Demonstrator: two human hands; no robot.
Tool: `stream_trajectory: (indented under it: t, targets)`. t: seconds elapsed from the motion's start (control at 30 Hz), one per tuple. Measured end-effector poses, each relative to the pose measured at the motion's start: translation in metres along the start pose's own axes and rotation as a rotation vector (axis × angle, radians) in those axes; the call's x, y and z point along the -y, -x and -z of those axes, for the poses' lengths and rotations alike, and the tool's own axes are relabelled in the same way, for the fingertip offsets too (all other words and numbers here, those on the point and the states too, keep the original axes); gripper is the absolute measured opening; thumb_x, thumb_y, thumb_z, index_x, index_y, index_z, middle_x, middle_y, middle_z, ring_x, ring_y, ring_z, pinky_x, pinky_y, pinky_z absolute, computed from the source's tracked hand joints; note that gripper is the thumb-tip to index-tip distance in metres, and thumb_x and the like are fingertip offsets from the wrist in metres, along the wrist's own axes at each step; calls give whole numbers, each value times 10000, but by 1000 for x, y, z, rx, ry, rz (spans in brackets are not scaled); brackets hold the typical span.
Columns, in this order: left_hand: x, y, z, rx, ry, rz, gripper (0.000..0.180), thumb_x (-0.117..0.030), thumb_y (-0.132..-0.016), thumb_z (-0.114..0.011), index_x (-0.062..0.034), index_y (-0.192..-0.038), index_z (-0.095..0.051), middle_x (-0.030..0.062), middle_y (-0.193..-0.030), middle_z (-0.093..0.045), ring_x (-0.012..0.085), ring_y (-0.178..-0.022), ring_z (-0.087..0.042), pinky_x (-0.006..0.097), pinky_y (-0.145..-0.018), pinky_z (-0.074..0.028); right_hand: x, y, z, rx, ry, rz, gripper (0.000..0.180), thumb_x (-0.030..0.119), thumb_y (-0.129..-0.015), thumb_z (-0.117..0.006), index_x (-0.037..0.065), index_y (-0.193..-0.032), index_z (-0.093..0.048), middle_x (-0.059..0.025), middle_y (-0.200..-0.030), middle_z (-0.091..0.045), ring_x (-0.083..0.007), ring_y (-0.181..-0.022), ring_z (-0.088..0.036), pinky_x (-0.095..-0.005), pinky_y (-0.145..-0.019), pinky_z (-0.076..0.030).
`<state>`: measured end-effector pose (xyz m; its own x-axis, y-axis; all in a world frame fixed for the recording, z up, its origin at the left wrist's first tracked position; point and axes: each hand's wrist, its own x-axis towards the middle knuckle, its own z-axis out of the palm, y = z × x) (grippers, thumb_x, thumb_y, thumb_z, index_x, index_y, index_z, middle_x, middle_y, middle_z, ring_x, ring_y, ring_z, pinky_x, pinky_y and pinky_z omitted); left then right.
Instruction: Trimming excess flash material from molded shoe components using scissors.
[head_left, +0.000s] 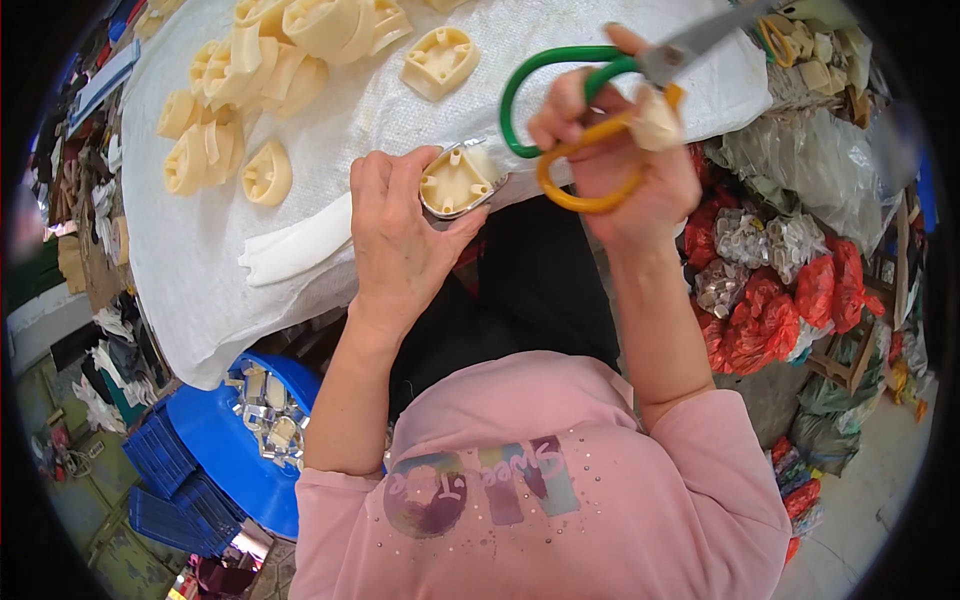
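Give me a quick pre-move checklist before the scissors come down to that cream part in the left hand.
1. Left hand grips the cream plastic part with its metal rim: ok.
2. Right hand holds the scissors through the green and yellow loops: ok.
3. Scissor blades open or closed: cannot tell, the tips run out of view.
4. Blades apart from the left fingers: ok, scissors raised to the right of the part.
5. Part backed by the white cloth at the table edge: ok.
6. Blue tub below holds metal pieces, room left: ok.
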<state>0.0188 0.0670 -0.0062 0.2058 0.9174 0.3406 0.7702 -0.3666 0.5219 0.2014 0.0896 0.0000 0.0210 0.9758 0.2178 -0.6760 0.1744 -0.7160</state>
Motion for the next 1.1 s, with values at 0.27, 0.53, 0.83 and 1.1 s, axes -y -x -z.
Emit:
stream_trajectory:
  t: [0.27,0.53,0.83,1.1]
  targets:
    - [2,-3,-2,-2,37,1,519,-80,-558,-822,-27,-1021,-593,116,-872,-516,272,-852,-531,356,-732,-461,-12,21,0,77,-60,-79,456,199,-931,-447,44,-1343,-326,-110,-826,-487,-154,-724,-442,-342,-683,-395]
    - [2,-5,-1,-88,64,-38,557,-69,-525,-810,-26,-1026,-571,148,-882,-484,330,-844,-503,398,-730,-448,-7,16,-13,65,-114,-100,505,261,-914,-521,79,-1348,-340,-101,-818,-466,-163,-727,-440,-350,-662,-389]
    - [-4,0,7,-2,20,-70,576,-108,-538,-822,-42,-1034,-539,127,-891,-478,321,-849,-483,412,-763,-402,34,-13,-5,-186,402,6,516,189,-879,-541,58,-1349,-372,-70,-912,-514,-128,-742,-470,-286,-692,-410]
    - [-3,-1,22,-97,86,-151,557,-140,-583,-802,-51,-1068,-544,116,-980,-513,300,-931,-500,413,-834,-372,55,-66,42,-320,929,-96,627,106,-838,-490,5,-1429,-305,-115,-1220,-485,-207,-1101,-464,-297,-997,-317]
